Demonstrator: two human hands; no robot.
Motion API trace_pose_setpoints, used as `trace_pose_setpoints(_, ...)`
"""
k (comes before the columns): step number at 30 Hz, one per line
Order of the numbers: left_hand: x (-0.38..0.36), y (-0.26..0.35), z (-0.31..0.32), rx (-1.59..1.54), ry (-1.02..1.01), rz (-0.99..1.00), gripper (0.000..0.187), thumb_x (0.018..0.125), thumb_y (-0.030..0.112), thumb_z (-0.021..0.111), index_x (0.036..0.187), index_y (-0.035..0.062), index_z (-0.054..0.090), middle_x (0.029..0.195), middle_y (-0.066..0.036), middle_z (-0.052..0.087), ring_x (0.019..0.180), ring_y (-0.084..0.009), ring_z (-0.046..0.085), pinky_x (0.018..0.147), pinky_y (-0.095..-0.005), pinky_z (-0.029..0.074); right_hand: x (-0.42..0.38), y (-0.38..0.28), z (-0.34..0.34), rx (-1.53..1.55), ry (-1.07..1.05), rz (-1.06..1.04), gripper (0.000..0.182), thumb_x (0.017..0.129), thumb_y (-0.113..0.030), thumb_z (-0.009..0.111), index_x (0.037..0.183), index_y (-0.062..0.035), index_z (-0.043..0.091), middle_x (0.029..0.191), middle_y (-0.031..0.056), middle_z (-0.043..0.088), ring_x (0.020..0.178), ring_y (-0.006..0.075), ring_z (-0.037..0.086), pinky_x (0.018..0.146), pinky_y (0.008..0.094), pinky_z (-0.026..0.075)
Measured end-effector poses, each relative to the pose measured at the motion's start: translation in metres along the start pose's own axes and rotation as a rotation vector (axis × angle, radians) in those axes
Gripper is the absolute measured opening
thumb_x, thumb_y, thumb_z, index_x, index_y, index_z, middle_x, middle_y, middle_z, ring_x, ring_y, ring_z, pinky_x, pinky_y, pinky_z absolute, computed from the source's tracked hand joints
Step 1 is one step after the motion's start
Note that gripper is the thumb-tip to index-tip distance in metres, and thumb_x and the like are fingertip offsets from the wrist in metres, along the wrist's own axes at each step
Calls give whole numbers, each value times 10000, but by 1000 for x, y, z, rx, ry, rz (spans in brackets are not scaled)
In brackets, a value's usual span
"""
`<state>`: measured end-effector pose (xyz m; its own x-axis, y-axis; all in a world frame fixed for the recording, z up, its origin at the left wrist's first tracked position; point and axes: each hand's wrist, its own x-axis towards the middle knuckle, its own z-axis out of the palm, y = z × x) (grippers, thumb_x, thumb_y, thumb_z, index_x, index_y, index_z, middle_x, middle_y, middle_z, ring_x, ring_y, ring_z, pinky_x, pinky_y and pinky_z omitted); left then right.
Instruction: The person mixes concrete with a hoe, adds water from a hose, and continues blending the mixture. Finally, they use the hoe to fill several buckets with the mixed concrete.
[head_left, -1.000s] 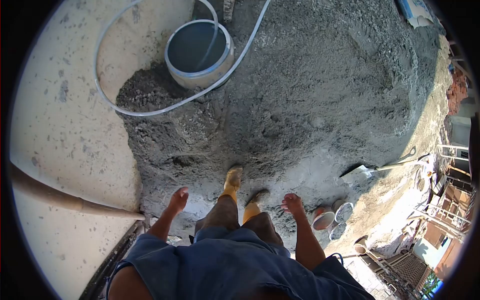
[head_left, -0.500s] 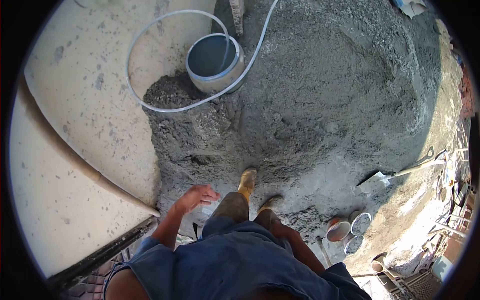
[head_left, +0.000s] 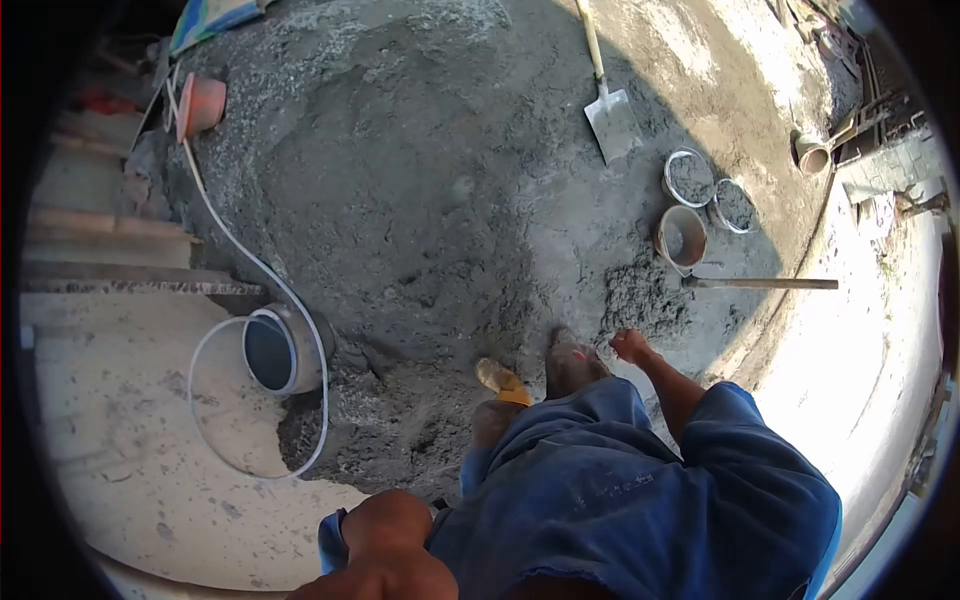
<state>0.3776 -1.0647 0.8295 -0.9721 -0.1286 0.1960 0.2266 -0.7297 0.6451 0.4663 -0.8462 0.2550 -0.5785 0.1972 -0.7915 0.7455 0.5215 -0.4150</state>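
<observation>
The largest item in view is the mortar pile, a broad grey mound spread over the ground and filling most of the frame. The mix looks damp, coarse and heavy; in judgement it will slump, cling to tools and resist lifting in bulk, so it is best moved in small loads by a blade rather than by hand.

A water bucket stands at the pile's left edge, with a white hose looped around it and running up the pile's left side.

A shovel lies on the far side of the pile, blade towards the mix. It is rigid; the sound grip is judged to be on the shaft, well above the blade.

Three small pails sit grouped to the right, two holding grey mix. They would be heavy when full and are best taken by the rim.

A long-handled tool lies just beside the pails, its head in a small heap of mix.

The right hand hangs loosely curled and holds nothing, nearest to that small heap. The left hand is hidden; its state cannot be told.

No legible brands, labels or writing are visible.
</observation>
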Motion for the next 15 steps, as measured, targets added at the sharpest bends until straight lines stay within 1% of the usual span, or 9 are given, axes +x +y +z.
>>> trace_pose_setpoints(2,-10,-21,-7,-118,-297,-90,264,789,-23,606,626,178,548,624,74,518,558,-53,482,509,-209,332,-12,28,7,99,53,39,360,840,-333,476,942,-53,677,1025,213,639,993,388,601,868,437,483)
trace_pose_setpoints(3,-11,-29,-14,-135,-323,-130,264,789,-23,606,626,178,548,624,74,518,558,-53,482,509,-209,332,-14,39,11,13,52,-66,338,856,-298,464,950,-53,677,1032,203,641,993,380,606,872,434,488)
trace_pose_setpoints(5,-7,-33,-26,-260,-724,-213,270,786,-16,620,622,185,541,650,67,523,571,-54,481,523,-225,343,-23,47,5,-56,76,-163,319,872,-263,452,958,-54,677,1039,193,643,993,372,611,875,431,493)
trace_pose_setpoints(7,-20,-21,-8,-161,-679,-333,251,797,4,619,626,171,543,662,47,529,583,-81,493,543,-242,357,-65,24,-16,-125,23,-83,284,868,-190,452,974,-51,675,1064,171,644,996,356,620,880,427,501)
trace_pose_setpoints(9,-35,-31,20,-324,-553,-195,230,798,-1,604,631,146,547,676,24,535,595,-120,507,555,-247,363,-54,46,-4,-90,52,-80,262,830,-176,491,953,-53,686,1048,165,653,997,347,625,860,411,513)
trace_pose_setpoints(11,-43,-27,19,-216,-586,-302,207,795,1,601,639,128,554,692,16,537,590,-137,504,555,-252,366,-42,55,-5,-192,10,49,247,793,-147,514,929,-54,697,1048,153,661,998,324,632,839,385,525)
trace_pose_setpoints(12,-36,-36,12,-267,-801,-317,204,789,2,606,638,126,550,691,11,535,581,-136,498,552,-258,366,-24,70,-1,-447,-37,-148,243,771,-159,530,898,-47,705,996,165,675,983,325,637,829,394,520)
trace_pose_setpoints(13,-32,-42,5,-319,-1018,-333,201,784,2,610,637,124,547,690,7,532,572,-134,491,550,-264,367,-9,84,5,-421,-21,-140,243,771,-159,530,898,-47,705,996,165,675,983,325,637,829,394,520)
trace_pose_setpoints(15,-45,-36,-2,-377,-1024,-378,197,802,32,601,633,114,541,690,-14,527,570,-151,489,551,-289,373,-2,95,9,-542,348,-413,149,783,-122,550,821,-32,662,710,116,652,566,246,653,504,372,534)
